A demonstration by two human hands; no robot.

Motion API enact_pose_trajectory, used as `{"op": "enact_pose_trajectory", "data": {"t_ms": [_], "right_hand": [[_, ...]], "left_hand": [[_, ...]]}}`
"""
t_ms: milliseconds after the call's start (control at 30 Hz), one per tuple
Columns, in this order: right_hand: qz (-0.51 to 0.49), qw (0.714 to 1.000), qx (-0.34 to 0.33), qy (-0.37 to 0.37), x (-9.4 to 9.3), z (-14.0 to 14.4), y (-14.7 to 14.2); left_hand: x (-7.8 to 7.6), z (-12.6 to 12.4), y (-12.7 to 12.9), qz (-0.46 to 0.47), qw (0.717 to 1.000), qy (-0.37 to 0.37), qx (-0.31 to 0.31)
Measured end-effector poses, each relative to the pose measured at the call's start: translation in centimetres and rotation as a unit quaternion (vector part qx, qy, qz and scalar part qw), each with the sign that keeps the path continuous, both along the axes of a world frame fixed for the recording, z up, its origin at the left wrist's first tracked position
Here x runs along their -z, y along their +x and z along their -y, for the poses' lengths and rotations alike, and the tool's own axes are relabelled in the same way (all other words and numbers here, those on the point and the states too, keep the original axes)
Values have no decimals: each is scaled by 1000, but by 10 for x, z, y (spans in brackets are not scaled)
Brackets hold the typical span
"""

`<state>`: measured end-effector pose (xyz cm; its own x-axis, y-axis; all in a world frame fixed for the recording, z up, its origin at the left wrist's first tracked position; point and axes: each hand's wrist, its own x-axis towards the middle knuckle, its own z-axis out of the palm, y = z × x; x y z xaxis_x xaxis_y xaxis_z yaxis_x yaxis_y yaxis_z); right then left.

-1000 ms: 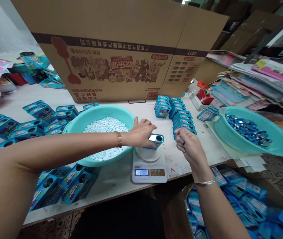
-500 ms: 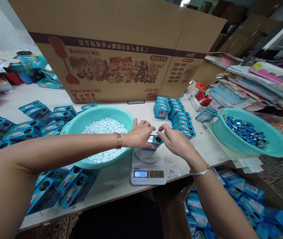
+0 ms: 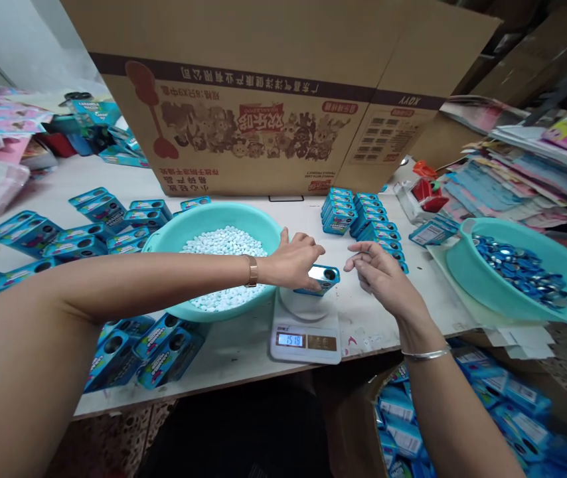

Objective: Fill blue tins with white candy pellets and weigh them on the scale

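A small blue box (image 3: 330, 279) with a dark round hole in its top lies on the round plate of a white digital scale (image 3: 306, 342). The display reads about 151.8. Over the box is my left hand (image 3: 293, 262), thumb on the near side and fingers reaching across the far side. My right hand (image 3: 378, 269) hovers just right of the box, apart from it, fingers loosely bent and nothing visible in them. Beneath my left forearm, a turquoise basin (image 3: 164, 242) holds many small white candies (image 3: 226, 242).
Blue boxes stand in rows (image 3: 376, 226) behind my right hand and in groups (image 3: 81, 242) at left. A second turquoise basin (image 3: 537, 255) holds blue and silver pieces. A large carton (image 3: 273, 73) rises behind. Below the table edge, an open carton holds blue boxes (image 3: 398, 415).
My right hand has drawn back to the right, away from the box. The scale's display has gone from 150.0 to about 151.8. The whole view has shifted slightly.
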<state>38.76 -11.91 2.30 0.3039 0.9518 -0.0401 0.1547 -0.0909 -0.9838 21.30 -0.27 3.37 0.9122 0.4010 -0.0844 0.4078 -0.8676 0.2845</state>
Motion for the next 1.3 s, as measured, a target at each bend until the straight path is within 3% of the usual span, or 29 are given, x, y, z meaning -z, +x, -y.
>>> {"op": "enact_pose_trajectory", "data": {"t_ms": [200,367,467,600,700,900,1067,1167,1300], "right_hand": [[105,994,-25,28,6,-9,-12],[237,969,-57,35,11,-9,-24],[257,965,-29,38,7,-7,-19],[83,988,92,90,-4,0,2],[-68,986,108,108,-9,7,14],[-135,981,115,83,-2,12,15],[-39,989,82,114,8,7,8],[89,990,50,93,12,1,-5],[315,947,16,60,9,-7,-22]], "left_hand": [[-2,2,-1,-2,1000,7,5],[-3,3,-2,-11,1000,0,-3],[-2,3,-1,-8,1000,-4,-3],[-2,2,1,-8,1000,-6,1],[-2,2,4,-16,1000,-3,-1],[-1,4,8,-23,1000,-7,2],[-1,4,7,-24,1000,-6,1],[1,3,6,-24,1000,-1,3],[1,2,3,-20,1000,7,7]]}}
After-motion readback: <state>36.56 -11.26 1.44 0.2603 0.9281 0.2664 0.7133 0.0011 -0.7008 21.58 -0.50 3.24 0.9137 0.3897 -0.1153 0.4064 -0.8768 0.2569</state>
